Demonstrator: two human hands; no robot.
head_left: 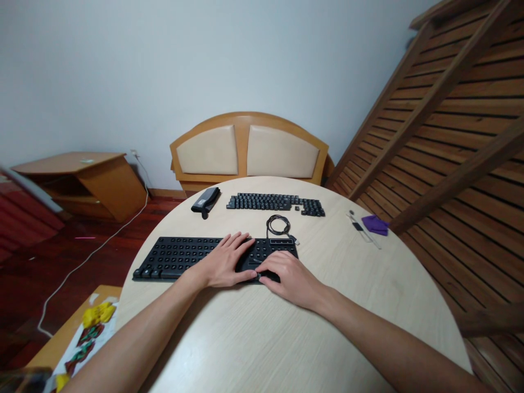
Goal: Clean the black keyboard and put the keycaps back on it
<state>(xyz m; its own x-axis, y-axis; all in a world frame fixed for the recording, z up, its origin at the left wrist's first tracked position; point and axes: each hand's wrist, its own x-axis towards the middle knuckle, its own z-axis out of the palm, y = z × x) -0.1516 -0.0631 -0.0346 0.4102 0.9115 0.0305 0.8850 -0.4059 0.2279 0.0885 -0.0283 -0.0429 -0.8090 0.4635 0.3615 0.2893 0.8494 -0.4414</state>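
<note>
A black keyboard [176,256] lies across the table, most of its switches bare, with a few keycaps [149,272] on its front left corner. My left hand [225,261] rests on it right of the middle, fingers stretched out and thumb along the front edge. Just to the right, my right hand [286,275] has thumb and fingers pinched around a small dark keycap [258,277] at the front row. The fingers partly hide that keycap. Behind the keyboard its cable [278,224] lies coiled.
Loose keycaps [262,201] stand in rows farther back, one cap [297,208] apart. A dark folded pouch [206,200] lies left of them. On the right are a thin wire tool [363,229] and a purple cloth [375,225]. Slatted wood [450,164] leans beside the round table [327,338].
</note>
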